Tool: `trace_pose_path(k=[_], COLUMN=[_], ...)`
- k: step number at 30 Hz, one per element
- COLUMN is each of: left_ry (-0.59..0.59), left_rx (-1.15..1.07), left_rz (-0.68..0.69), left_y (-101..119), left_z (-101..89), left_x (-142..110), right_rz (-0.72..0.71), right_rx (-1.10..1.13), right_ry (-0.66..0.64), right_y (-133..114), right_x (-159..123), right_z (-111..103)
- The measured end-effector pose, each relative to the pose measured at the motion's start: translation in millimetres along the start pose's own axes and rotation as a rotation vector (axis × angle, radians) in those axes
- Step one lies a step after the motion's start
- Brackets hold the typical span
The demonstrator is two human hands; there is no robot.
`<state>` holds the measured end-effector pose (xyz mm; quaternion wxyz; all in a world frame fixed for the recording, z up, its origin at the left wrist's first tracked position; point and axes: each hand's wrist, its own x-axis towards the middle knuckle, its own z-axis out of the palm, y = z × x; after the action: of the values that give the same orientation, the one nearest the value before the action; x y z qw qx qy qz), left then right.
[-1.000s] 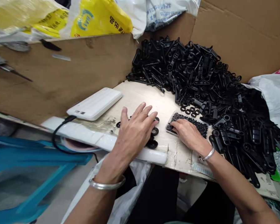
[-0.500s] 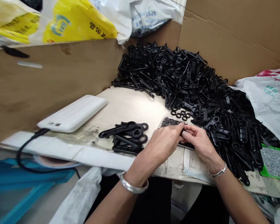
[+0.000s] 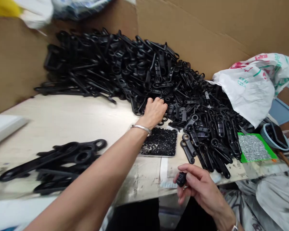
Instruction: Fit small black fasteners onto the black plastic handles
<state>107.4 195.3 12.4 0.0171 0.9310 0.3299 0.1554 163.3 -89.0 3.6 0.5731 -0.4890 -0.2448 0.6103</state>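
Note:
My left hand (image 3: 156, 110) reaches out to the near edge of a large heap of black plastic arms with ringed ends (image 3: 125, 70). Its fingers curl down with the tips hidden, so what they grip is out of sight. A few black rings (image 3: 164, 120) lie just below it. Near the table's front edge, my right hand (image 3: 199, 184) pinches a small black ribbed plastic part (image 3: 181, 179) between thumb and fingers. Between the hands stands a shallow clear tray of tiny black pieces (image 3: 162, 142), partly covered by my left wrist.
A smaller group of black arms (image 3: 69, 163) lies at left, near a white box-like device (image 3: 4, 126). At right are a green tray of small silvery pieces (image 3: 254, 147), a blue basket (image 3: 275, 138) and a white plastic bag (image 3: 248, 86). Cardboard walls (image 3: 207, 32) stand behind.
The view has swung right. My hands, together over the tray before, are now apart: the left has moved forward to the heap, the right back towards me with the ribbed part.

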Motion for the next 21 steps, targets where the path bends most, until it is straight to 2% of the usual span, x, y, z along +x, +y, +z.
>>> trace_pose_path(k=[2,4,7,10,13,16,18,21], left_ry=[0.040,0.089,0.146,0.173,0.062,-0.079,-0.082,-0.036], left_rx=[0.037,0.040,-0.118,-0.453,-1.021,-1.517,-1.698,-1.882], left_rz=[0.011,0.018,-0.057,-0.219,-0.231,-0.225,-0.299,-0.407], left_y=[-2.4,-2.3,4.9,18.7,34.2,47.6,55.2,65.6], left_z=[-1.2,-8.7,-28.4,-48.8,-57.8,-54.1,-48.6,-42.2], left_x=[-0.5,-2.1,-12.5,-39.3,-80.0,-121.6,-142.8,-162.0], right_rz=[-0.006,-0.028,-0.179,-0.398,-0.473,-0.543,-0.608,-0.705], right_rx=[-0.008,-0.107,-0.492,-0.834,-0.899,-0.887,-0.915,-0.977], right_ry=[0.030,0.077,0.253,0.359,0.306,0.258,0.251,0.245], right_y=[4.1,6.8,8.5,5.0,-5.7,-20.1,-28.5,-36.0], right_x=[0.7,2.3,3.9,3.8,4.9,9.6,14.5,23.6], right_z=[-4.8,-9.1,-11.9,-10.4,-7.7,-4.2,-0.2,9.8])
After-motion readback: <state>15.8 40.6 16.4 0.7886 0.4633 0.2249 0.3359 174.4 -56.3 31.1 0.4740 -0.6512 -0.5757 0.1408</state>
